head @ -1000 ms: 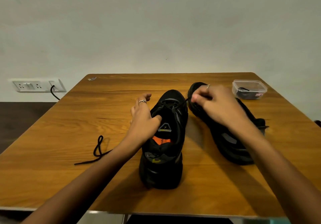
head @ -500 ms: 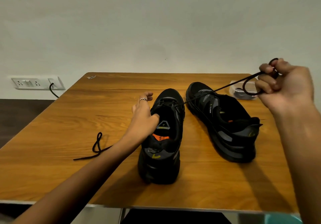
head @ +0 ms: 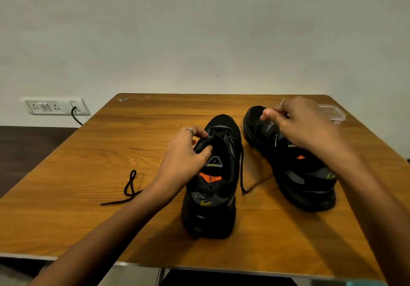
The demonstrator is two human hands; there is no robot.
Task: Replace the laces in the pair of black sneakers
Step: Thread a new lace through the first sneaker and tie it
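Two black sneakers stand on the wooden table (head: 88,219), toes pointing away from me. My left hand (head: 185,154) grips the left sneaker (head: 213,197) at its upper, thumb on the tongue, fingers on the outer side near the eyelets. A black lace (head: 242,170) runs through that shoe's front eyelets. It hangs loose down the shoe's right side, its end on the table. My right hand (head: 297,125) hovers over the front of the right sneaker (head: 299,174), fingers curled, and I see nothing held in them.
A second loose black lace (head: 129,189) lies tangled on the table left of my left forearm. A clear plastic container (head: 334,113) sits at the back right corner, partly behind my right hand. A wall socket (head: 55,107) with a plugged cable is at the left.
My right hand had pulled the lace up and out to the right. It has let go and come back down over the right sneaker. The lace now hangs slack beside the left sneaker.
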